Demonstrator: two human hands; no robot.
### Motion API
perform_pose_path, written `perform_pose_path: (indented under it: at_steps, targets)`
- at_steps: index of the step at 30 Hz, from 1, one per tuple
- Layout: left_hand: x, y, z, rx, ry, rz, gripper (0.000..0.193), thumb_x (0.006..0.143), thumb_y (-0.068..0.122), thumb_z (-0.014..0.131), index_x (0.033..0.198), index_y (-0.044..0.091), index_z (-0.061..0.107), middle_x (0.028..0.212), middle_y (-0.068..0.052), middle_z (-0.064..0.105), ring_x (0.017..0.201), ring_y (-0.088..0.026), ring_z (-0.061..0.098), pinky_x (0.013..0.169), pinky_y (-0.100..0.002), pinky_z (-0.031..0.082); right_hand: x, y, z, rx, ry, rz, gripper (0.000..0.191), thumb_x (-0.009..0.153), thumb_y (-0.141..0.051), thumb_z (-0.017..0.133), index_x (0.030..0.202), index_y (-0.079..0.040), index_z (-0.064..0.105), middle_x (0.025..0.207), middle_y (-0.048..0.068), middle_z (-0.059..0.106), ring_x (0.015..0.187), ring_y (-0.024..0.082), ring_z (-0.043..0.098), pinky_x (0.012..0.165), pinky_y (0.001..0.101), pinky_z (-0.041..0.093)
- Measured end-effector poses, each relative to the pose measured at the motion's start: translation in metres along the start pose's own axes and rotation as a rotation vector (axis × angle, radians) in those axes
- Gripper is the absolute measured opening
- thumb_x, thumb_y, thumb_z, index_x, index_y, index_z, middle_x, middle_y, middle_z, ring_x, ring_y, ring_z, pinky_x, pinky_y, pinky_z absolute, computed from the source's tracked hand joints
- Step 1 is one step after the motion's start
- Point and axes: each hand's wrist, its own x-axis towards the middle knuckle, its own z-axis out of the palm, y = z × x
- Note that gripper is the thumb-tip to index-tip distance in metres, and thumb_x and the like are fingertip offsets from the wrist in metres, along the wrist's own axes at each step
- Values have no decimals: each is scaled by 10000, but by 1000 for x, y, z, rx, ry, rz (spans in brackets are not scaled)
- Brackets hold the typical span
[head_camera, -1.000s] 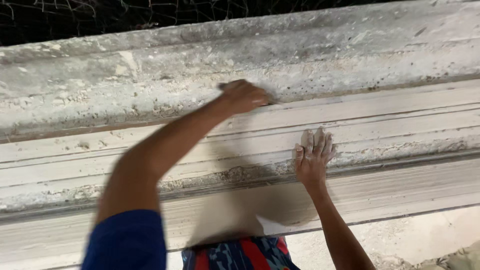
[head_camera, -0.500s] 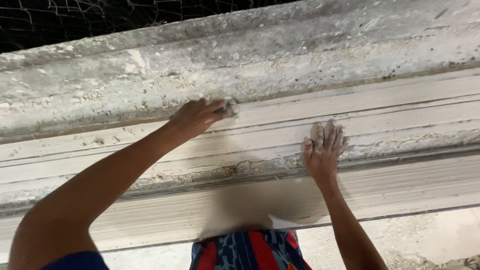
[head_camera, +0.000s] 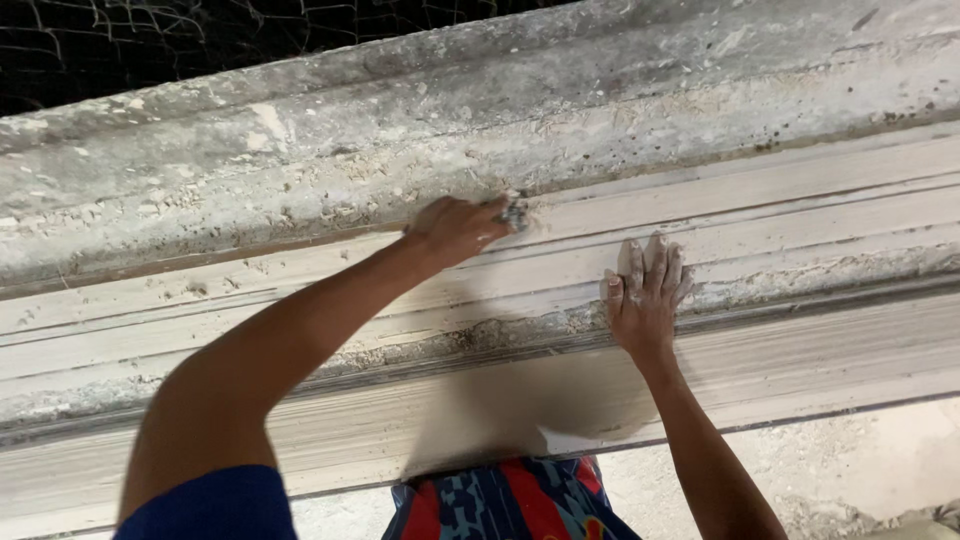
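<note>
plaster moulding (head_camera: 780, 215), left hand (head_camera: 455, 228) rubbing, dusty

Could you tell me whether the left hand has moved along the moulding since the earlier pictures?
Yes. The left hand slid left along the plaster moulding, away from the right hand, which stayed flat in place.

Left hand (head_camera: 455, 230) is pressing a small pad (head_camera: 516, 211) vs the moulding (head_camera: 780, 200), just under the rough ledge (head_camera: 300, 130); right hand (head_camera: 645, 295) is lying flat on a lower band, right of & below the left; netting (head_camera: 120, 40) is sitting behind, top left
</note>
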Motion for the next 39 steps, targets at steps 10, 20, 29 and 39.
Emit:
perform_pose_path:
  at_steps: [10,20,29,39]
  targets:
    - [-60,-30,-8,279,5,44,641,979,33,493,1535,342,412,1617,-66,325,540,-81,583,339,-171,513,-2,-2,3,15,-12,18,608,1127,-430,329,1587,-44,424,1663,326,231,1519,568,177,1153,792,117]
    - [30,-12,1,-99,54,-17,325,1095,210,453,1355,297,628,1536,18,483,766,-188,720,671,-355,592,-1,7,6,5,60,-29,591,1113,-428,349,1562,-57,450,1644,333,272,1516,553,186,1174,763,120]
    - [29,7,-7,-312,93,-14,310,1096,322,423,1309,282,644,1558,15,455,846,-185,688,558,-323,598,1,8,8,-54,88,-22,565,1079,-376,419,1562,-87,465,1637,324,301,1481,567,233,1147,766,162]
    - [52,18,-26,-345,-70,-197,400,1105,422,397,1345,146,560,927,-102,670,763,-315,688,663,-442,610,-2,6,1,-44,141,-36,547,1091,-368,461,1552,-73,470,1598,319,348,1488,556,289,1176,743,212]
